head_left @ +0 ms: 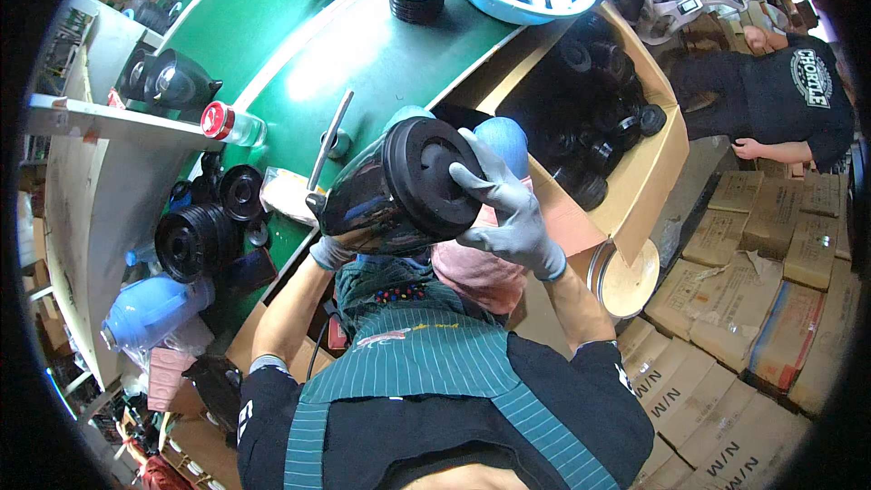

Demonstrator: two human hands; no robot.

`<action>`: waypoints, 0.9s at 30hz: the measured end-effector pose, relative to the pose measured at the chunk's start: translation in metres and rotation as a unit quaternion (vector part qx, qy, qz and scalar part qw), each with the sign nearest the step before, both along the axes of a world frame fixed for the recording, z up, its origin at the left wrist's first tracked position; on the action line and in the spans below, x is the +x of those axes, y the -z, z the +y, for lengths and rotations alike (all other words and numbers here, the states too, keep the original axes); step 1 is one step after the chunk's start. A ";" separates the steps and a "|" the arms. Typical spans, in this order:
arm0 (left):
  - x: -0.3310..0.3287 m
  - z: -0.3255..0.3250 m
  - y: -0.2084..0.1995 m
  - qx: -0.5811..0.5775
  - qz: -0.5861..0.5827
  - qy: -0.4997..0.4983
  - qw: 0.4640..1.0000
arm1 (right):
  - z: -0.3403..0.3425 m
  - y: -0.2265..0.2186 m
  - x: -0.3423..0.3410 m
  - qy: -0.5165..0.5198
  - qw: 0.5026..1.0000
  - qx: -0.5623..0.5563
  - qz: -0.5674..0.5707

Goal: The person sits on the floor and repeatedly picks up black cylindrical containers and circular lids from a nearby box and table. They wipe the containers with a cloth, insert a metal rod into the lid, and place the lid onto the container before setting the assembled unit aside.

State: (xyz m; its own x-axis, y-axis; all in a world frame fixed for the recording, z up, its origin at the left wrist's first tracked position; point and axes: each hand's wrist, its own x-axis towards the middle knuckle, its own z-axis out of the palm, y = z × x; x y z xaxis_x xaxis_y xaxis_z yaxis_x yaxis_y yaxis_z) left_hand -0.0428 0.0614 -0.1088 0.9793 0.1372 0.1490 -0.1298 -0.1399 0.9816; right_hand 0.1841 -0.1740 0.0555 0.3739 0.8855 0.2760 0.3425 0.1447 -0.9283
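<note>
A glossy black jug (363,204) is held tilted in front of me, its small spout toward the lower left. Its wide end carries a matte black round disc (417,172) with a raised rim and a small notch, turned up and to the right. Under the spout side, my left hand (333,252) in a grey glove closes on the jug; most of its fingers are hidden behind it. My right hand (513,218), also grey-gloved, grips the disc's right edge, fingers on its face and thumb lower on the rim.
A metal rod (330,136) rises from the green bench (290,63), near a red-capped jar (231,122). Stacked black discs (186,240) lie left. A blue basin (522,14) of small parts and a carton (658,159) of black parts stand right. Another person (771,95) stands beyond.
</note>
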 end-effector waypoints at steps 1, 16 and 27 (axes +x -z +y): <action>0.003 0.003 -0.010 0.056 -0.005 0.020 0.998 | -0.006 0.000 -0.004 -0.004 1.000 0.009 0.009; -0.014 0.002 -0.024 -0.210 0.072 0.067 0.973 | -0.036 0.004 -0.041 0.000 0.989 0.080 0.122; -0.041 0.025 -0.013 -0.506 0.044 0.006 0.861 | -0.032 0.011 -0.067 0.159 0.960 0.061 0.224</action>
